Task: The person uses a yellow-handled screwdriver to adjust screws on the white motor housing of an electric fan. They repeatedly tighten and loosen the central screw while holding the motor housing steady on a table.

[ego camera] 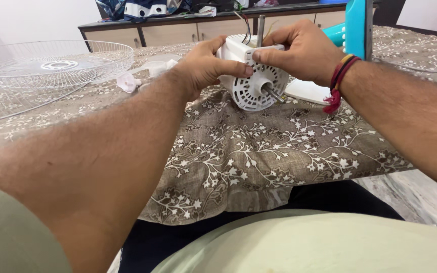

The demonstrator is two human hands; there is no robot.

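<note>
A white fan motor with a vented round face and a short metal shaft rests on the patterned brown cloth of a bed. My left hand grips its left side, thumb across the front. On the top and right side lies my right hand, with fingers curled over the housing. A red thread band circles my right wrist. A metal rod and wires rise behind the motor.
A white wire fan guard lies at far left. Small white plastic parts sit beside it. A turquoise fan part stands behind my right hand, a white plate under it. Wooden cabinets line the back.
</note>
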